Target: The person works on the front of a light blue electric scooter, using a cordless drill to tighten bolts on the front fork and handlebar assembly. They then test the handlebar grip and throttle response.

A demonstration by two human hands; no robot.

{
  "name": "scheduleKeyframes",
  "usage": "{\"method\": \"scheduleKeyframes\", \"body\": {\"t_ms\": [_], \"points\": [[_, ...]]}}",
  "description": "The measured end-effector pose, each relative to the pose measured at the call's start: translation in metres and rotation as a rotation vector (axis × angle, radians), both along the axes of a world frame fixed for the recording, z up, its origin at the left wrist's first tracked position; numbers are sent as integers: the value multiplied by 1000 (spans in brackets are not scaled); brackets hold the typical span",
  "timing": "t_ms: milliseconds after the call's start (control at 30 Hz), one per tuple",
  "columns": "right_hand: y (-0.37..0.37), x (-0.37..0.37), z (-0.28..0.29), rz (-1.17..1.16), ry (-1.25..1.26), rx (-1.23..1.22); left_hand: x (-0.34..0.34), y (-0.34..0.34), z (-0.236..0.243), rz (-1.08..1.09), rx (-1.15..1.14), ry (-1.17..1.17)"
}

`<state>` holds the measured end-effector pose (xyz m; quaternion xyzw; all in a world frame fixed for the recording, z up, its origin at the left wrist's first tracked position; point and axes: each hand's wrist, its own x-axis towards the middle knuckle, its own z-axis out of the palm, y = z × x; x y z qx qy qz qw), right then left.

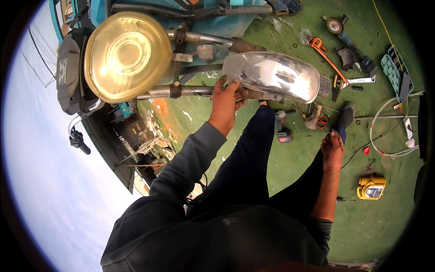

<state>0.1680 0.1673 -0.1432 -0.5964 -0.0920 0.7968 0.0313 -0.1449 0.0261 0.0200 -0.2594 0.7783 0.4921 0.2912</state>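
My left hand point(229, 102) has its fingers bent over the near edge of a shiny metal mudguard point(272, 75) and grips it there. The mudguard sits over a front wheel, whose tyre point(325, 85) shows past its end. Chrome fork tubes point(195, 91) run from it towards a round headlight point(128, 56) with a yellowish lens. Lower and to the right, my right hand point(333, 147) is held apart from the vehicle, near my shoe point(346, 115). Its fingers are pinched together; whatever they hold is too thin to make out.
On the green floor lie a cordless drill point(284, 126), red-handled scissors point(322, 122), an orange hacksaw point(328, 59), an adjustable wrench point(362, 80), an angle grinder point(349, 38), a green tool case point(396, 72), a coiled hose point(372, 129) and a yellow device point(371, 187). A handlebar grip point(80, 143) sticks out left.
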Motion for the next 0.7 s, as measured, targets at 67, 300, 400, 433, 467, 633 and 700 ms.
{"method": "scheduleKeyframes", "body": {"t_ms": [67, 300, 400, 433, 467, 633, 700], "points": [[-7, 1, -2, 10, 29, 9, -10, -7, -7, 110, 81, 106], [-16, 9, -6, 72, 27, 19, -66, -3, -39, 328, 139, 271], [-17, 15, -10, 85, 44, 47, -91, 8, -44, 422, 98, 282], [-17, 16, -10, 93, 52, 56, -99, 7, -47, 416, 83, 308], [-18, 18, -9, 92, 56, 57, -107, 7, -49, 410, 67, 334], [-21, 16, 2, 101, 37, 65, -126, -1, -67, 332, 124, 396], [-25, 11, 8, 103, 38, 63, -123, 1, -69, 335, 150, 404]]}}
